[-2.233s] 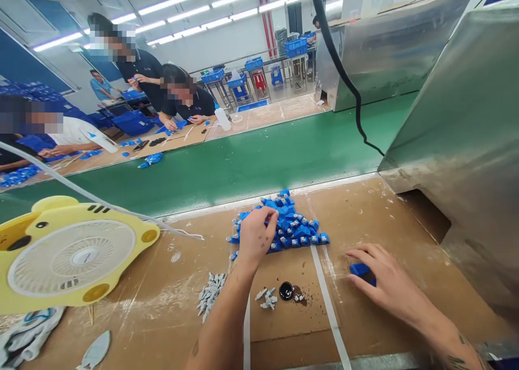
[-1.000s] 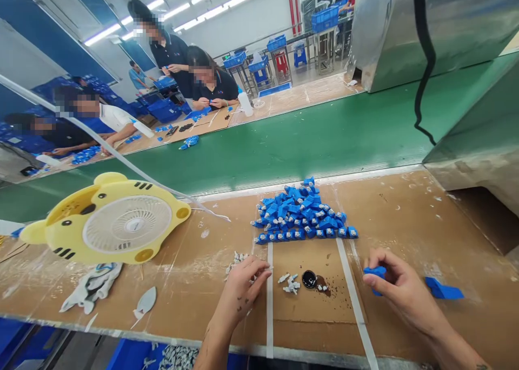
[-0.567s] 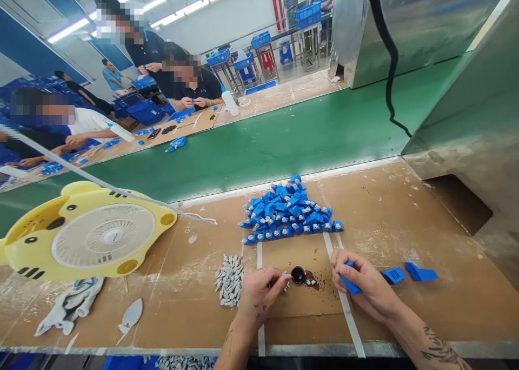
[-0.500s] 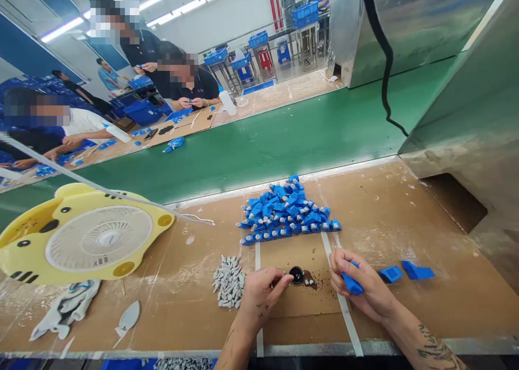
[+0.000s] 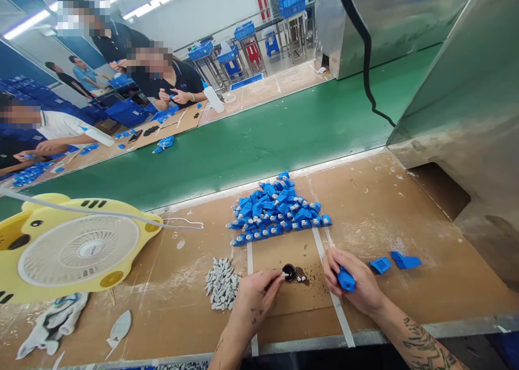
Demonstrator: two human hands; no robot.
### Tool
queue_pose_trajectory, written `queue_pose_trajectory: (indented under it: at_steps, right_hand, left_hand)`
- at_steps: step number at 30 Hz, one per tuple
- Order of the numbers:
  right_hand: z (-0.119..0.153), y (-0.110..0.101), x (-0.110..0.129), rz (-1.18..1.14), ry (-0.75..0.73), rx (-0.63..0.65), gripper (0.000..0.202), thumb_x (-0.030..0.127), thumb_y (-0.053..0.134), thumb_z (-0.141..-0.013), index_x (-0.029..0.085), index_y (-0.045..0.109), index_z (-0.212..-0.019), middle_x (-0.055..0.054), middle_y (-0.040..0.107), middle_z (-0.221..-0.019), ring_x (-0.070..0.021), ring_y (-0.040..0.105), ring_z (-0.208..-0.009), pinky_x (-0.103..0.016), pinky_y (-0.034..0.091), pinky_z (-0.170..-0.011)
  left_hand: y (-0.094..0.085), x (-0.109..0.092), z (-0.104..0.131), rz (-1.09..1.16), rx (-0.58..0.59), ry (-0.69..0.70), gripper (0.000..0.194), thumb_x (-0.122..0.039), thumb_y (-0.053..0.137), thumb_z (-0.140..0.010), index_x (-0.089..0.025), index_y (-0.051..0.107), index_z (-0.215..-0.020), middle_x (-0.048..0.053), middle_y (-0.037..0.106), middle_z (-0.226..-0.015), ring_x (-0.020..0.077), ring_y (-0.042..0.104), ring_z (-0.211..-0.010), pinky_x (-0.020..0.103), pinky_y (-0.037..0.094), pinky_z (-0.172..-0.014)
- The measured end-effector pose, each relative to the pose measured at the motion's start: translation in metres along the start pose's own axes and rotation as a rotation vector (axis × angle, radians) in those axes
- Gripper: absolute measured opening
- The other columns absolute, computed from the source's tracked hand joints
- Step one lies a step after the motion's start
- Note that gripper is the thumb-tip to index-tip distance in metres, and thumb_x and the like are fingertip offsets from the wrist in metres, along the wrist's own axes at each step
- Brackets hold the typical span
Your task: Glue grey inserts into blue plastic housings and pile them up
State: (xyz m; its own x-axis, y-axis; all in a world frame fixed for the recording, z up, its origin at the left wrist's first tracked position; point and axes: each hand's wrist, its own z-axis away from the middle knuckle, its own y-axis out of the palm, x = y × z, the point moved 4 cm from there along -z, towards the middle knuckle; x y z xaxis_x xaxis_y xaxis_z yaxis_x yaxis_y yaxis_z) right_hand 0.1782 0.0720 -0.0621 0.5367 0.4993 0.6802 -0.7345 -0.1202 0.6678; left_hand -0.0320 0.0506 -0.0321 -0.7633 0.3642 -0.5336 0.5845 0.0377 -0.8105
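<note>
My left hand pinches a small grey piece at its fingertips, right at the rim of a little round black cup. My right hand is wrapped around a blue plastic part, one end of it showing below the fingers. Beside the cup, a few white bits lie in a dark brown stain. Left of my left hand is a heap of small grey pieces. Farther back sits a pile of blue parts with light tips, its front ones lined up in a row.
Two loose blue parts lie to the right. A yellow animal-shaped fan stands at the left, near a glove. The green conveyor belt runs behind, with co-workers seated beyond. A metal housing borders the right.
The grey piece in my left hand now shows at the cup's rim. My right hand has turned the blue part slightly. The whole view has shifted.
</note>
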Motion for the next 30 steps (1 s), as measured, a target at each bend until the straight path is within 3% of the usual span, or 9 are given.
queue_pose_trajectory:
  at_steps: [4,9,14,16,20,24,30]
  right_hand:
    - [0.001,-0.004,-0.005,0.09,0.004,-0.004,0.061,0.075,0.07,-0.077,0.023,0.041,-0.062,0.009,0.033,-0.048,-0.0068,0.022,-0.04,-0.024,0.017,-0.041]
    - [-0.001,-0.011,-0.008,0.257,-0.09,-0.086,0.062,0.075,0.075,-0.072,0.022,0.043,-0.062,0.008,0.034,-0.053,-0.009,0.026,-0.049,-0.025,0.024,-0.047]
    - [-0.001,-0.016,-0.004,0.28,-0.145,-0.153,0.063,0.079,0.066,-0.076,0.022,0.046,-0.059,0.006,0.033,-0.054,-0.0104,0.026,-0.05,-0.026,0.024,-0.047]
    - [0.0,-0.015,-0.003,0.311,-0.145,-0.155,0.064,0.081,0.062,-0.078,0.022,0.048,-0.059,0.006,0.034,-0.054,-0.0107,0.027,-0.049,-0.026,0.023,-0.046]
    - [-0.003,-0.011,-0.004,0.343,-0.138,-0.221,0.064,0.082,0.063,-0.075,0.021,0.049,-0.06,0.006,0.036,-0.054,-0.01,0.029,-0.049,-0.025,0.024,-0.045]
    - [-0.011,-0.002,-0.01,0.265,-0.114,-0.267,0.065,0.084,0.062,-0.073,0.023,0.044,-0.061,0.009,0.028,-0.051,-0.0077,0.021,-0.044,-0.023,0.017,-0.041]
    - [-0.015,0.016,-0.014,0.256,-0.093,-0.237,0.064,0.084,0.061,-0.073,0.024,0.041,-0.063,0.011,0.028,-0.05,-0.0069,0.021,-0.041,-0.023,0.018,-0.039]
  left_hand:
    - [-0.007,-0.012,-0.003,-0.086,0.031,0.153,0.036,-0.024,0.041,-0.106,-0.022,0.073,-0.09,0.003,0.075,-0.072,0.0157,0.071,-0.06,0.021,0.056,-0.059]
    - [-0.002,-0.021,-0.006,-0.268,0.187,0.232,0.033,-0.014,0.039,-0.103,-0.021,0.064,-0.081,0.003,0.07,-0.071,0.0181,0.069,-0.062,0.025,0.053,-0.058]
    - [0.001,-0.024,-0.01,-0.322,0.306,0.251,0.029,-0.011,0.043,-0.098,-0.021,0.059,-0.076,0.001,0.068,-0.068,0.0197,0.067,-0.06,0.027,0.05,-0.055]
    - [-0.002,-0.026,-0.012,-0.276,0.258,0.241,0.031,-0.012,0.041,-0.099,-0.022,0.059,-0.076,0.001,0.068,-0.068,0.0192,0.067,-0.059,0.026,0.049,-0.055]
    - [-0.013,-0.036,-0.014,-0.068,0.0,0.184,0.027,-0.016,0.044,-0.101,-0.022,0.063,-0.083,-0.001,0.071,-0.068,0.0141,0.068,-0.057,0.022,0.05,-0.057]
    - [-0.017,-0.055,-0.016,0.124,-0.199,0.136,0.015,-0.015,0.057,-0.098,-0.022,0.067,-0.091,-0.003,0.075,-0.075,0.0096,0.069,-0.059,0.015,0.053,-0.061]
    - [-0.01,-0.077,-0.025,0.161,-0.251,0.151,0.016,-0.011,0.058,-0.095,-0.021,0.068,-0.087,-0.001,0.076,-0.073,0.0109,0.071,-0.059,0.016,0.055,-0.06]
